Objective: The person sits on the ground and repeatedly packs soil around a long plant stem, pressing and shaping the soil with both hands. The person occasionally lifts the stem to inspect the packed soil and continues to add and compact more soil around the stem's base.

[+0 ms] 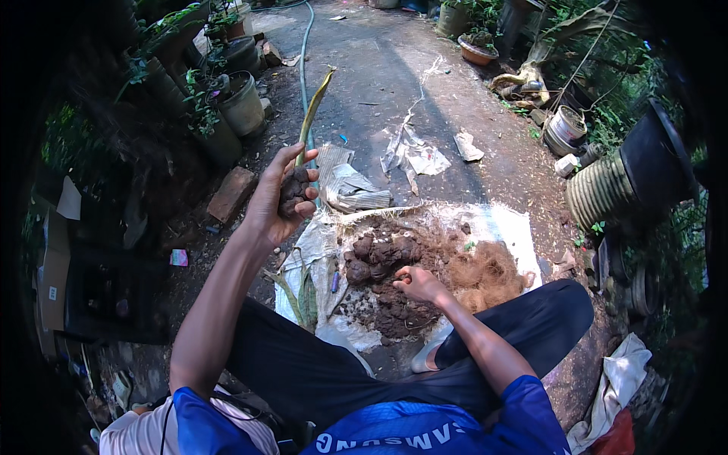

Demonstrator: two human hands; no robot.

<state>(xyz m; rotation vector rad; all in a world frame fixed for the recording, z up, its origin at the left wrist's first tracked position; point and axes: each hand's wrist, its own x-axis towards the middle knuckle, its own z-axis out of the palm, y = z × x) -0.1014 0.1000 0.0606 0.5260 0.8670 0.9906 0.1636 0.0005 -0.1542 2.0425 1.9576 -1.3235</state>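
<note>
My left hand (278, 193) is raised over the sack's left edge, its fingers wrapped around a ball of dark moist soil (293, 190). A long narrow green leaf (314, 111) with yellowish edges stands up out of the ball. My right hand (422, 284) is low over the loose dark soil (398, 318), fingers curled; whether they pinch any soil is hidden. Just beyond it, several rounded soil clumps (378, 256) lie heaped together on a white woven sack (512, 219). Brown coconut fibre (489, 273) is piled to the right of this hand.
Cut leaf pieces (307, 298) and a small purple cylinder (335, 281) lie on the sack's left. A folded striped cloth (352, 190), a brick (232, 194) and a hose (307, 62) are beyond. Potted plants (242, 105) line the left; a large black pot (654, 159) lies tipped at right.
</note>
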